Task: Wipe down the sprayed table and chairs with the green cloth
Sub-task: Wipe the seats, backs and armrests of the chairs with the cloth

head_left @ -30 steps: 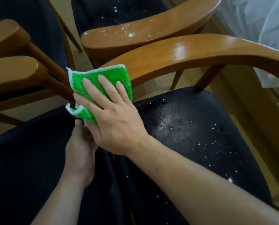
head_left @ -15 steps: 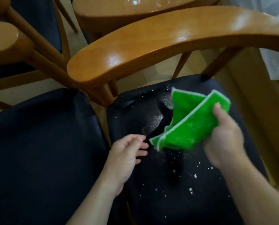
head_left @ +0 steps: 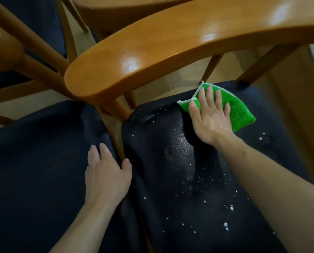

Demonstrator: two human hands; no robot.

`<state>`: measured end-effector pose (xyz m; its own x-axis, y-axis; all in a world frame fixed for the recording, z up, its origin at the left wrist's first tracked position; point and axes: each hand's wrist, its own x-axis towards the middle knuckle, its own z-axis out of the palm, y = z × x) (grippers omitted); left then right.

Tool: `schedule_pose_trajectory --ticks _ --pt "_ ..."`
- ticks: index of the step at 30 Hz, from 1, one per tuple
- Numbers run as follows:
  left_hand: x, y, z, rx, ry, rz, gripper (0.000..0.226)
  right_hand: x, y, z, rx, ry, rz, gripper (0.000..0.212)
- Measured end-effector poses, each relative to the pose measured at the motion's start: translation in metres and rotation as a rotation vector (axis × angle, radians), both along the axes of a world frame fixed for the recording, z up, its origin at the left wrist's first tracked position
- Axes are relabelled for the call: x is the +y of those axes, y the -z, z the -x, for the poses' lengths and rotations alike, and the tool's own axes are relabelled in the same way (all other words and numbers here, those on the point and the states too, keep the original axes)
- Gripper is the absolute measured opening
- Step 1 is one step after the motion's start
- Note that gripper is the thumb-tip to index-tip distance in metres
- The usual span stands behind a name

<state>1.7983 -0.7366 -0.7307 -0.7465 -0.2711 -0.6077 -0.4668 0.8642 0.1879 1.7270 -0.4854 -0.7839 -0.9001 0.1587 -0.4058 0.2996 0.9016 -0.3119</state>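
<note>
1. Green cloth [head_left: 241, 114] is lying folded at the back of the right dark seat [head_left: 189, 179], its long axis running from back-left to front-right.
2. Left hand [head_left: 106, 176] is resting flat, fingers relaxed, on the left seat [head_left: 33, 170].
3. Right hand [head_left: 210, 115] is pressing spread fingers onto the cloth.
4. Two seats are showing under one curved wooden armrest [head_left: 170, 46]; no writing is readable.

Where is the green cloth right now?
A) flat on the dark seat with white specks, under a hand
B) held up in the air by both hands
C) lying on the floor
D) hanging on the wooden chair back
A: the green cloth lies on the speckled dark seat, with the right hand pressing on it with straight fingers.
</note>
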Motion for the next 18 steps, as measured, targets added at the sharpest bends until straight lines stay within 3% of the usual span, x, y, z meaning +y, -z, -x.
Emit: schedule_pose_trajectory --ticks 7,14,16,18 --pt "0.0 0.014 0.016 -0.282 0.333 0.115 0.07 -0.028 0.004 0.031 0.023 -0.033 -0.159 0.074" --pt "-0.005 0.01 0.021 -0.408 0.45 0.095 0.079 -0.14 -0.011 -0.016 -0.016 -0.56 0.081 0.062" --pt "-0.004 0.01 0.021 -0.422 0.449 0.114 0.091 -0.124 -0.008 -0.01 -0.02 -0.673 0.047 0.067" --pt "-0.001 0.011 0.021 -0.451 0.447 0.134 0.11 -0.087 -0.004 0.007 0.011 -0.613 -0.105 0.075"
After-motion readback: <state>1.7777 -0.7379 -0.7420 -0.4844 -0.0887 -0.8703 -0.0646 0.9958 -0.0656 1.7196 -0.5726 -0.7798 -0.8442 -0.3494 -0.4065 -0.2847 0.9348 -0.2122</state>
